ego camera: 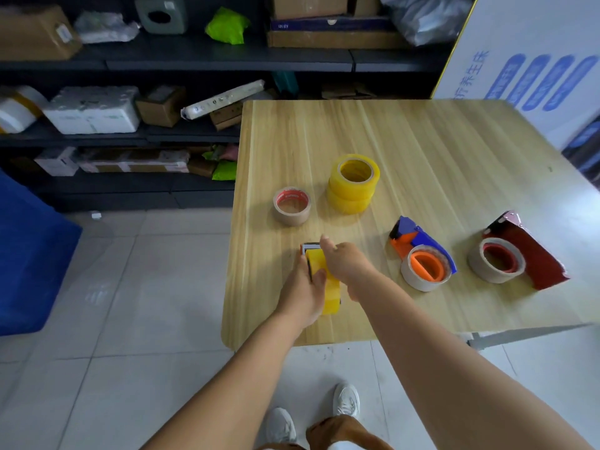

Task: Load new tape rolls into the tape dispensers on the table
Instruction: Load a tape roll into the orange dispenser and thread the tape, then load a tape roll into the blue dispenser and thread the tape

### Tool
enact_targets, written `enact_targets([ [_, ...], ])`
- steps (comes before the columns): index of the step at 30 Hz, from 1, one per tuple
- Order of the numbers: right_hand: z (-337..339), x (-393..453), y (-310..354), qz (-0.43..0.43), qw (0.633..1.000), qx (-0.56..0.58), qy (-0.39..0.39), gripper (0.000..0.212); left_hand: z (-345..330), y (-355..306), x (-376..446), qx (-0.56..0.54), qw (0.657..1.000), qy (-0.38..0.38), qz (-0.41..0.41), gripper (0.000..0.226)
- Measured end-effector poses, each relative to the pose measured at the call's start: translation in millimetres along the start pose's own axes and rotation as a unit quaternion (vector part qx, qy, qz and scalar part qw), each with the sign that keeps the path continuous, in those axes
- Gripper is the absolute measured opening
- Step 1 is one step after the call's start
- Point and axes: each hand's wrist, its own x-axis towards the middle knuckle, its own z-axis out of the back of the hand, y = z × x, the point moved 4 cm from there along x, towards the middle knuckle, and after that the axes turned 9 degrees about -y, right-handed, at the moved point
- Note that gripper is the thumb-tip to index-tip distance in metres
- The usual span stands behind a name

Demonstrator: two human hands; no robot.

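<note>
Yellow tape roll (328,280) in a dispenser, gripped between left hand (303,292) and right hand (345,264), fingers curled round it.

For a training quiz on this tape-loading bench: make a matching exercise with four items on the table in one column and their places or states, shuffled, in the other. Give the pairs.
Items
1. yellow tape stack
2. brown tape roll
3. blue dispenser
4. red dispenser

Places or states
A. nearest the table's right edge, roll mounted
B. held by neither hand, orange hub inside its roll
C. two rolls piled one on the other
D. lies flat alone, left of the yellow stack

Pairs: 1-C, 2-D, 3-B, 4-A
</note>
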Motion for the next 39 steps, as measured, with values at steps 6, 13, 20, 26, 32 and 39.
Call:
enact_targets([
  [6,22,1,-7,0.027,0.999,0.023,-0.025,0.059,-3,-28,7,0.185,0.977,-0.059,-0.085,0.059],
  [13,70,29,-21,0.068,0.996,0.029,-0.057,0.053,-43,-71,10,0.213,0.962,-0.049,-0.166,0.062],
  [20,128,88,-64,0.098,0.990,-0.055,-0.090,0.031,-126,-92,26,0.186,0.979,0.018,-0.086,0.061],
  [26,157,128,-100,0.165,0.970,-0.178,-0.004,0.062,-186,-86,36,0.192,0.981,0.033,0.010,0.038],
  [32,162,151,-115,0.203,0.966,-0.151,0.053,0.063,-204,-82,45,0.162,0.984,-0.034,0.062,0.025],
  [39,162,176,-103,0.217,0.967,-0.131,0.005,0.045,-176,-88,82,0.163,0.974,-0.138,0.079,0.032],
])
